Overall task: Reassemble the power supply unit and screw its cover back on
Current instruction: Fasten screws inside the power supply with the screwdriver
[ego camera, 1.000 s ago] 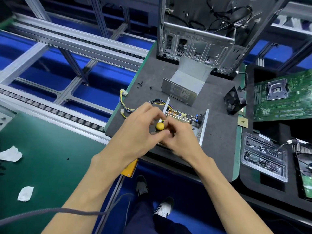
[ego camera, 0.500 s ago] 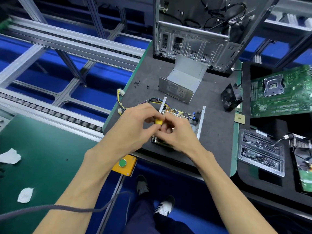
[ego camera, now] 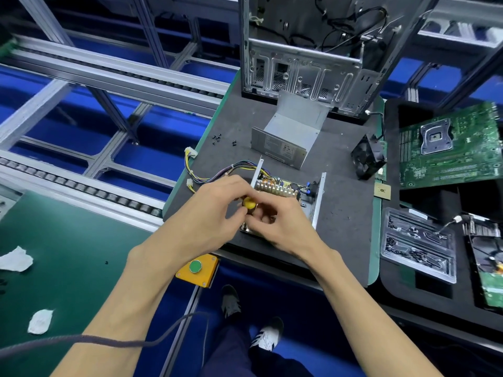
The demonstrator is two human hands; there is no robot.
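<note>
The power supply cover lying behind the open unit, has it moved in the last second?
No. The cover sits in the same spot between the computer case and the open unit.

left hand: forearm reaching in from lower left, fingers curled, pinching a yellow-capped screwdriver | right hand: forearm from lower right, fingers curled just beside the left hand, what they hold hidden

Two hands: left hand, right hand, both on one yellow-capped screwdriver. One open power supply unit, one loose cover at 12 o'clock. One computer case. One fan, one motherboard at 2 o'clock. Two paper scraps at 9. One green button.
</note>
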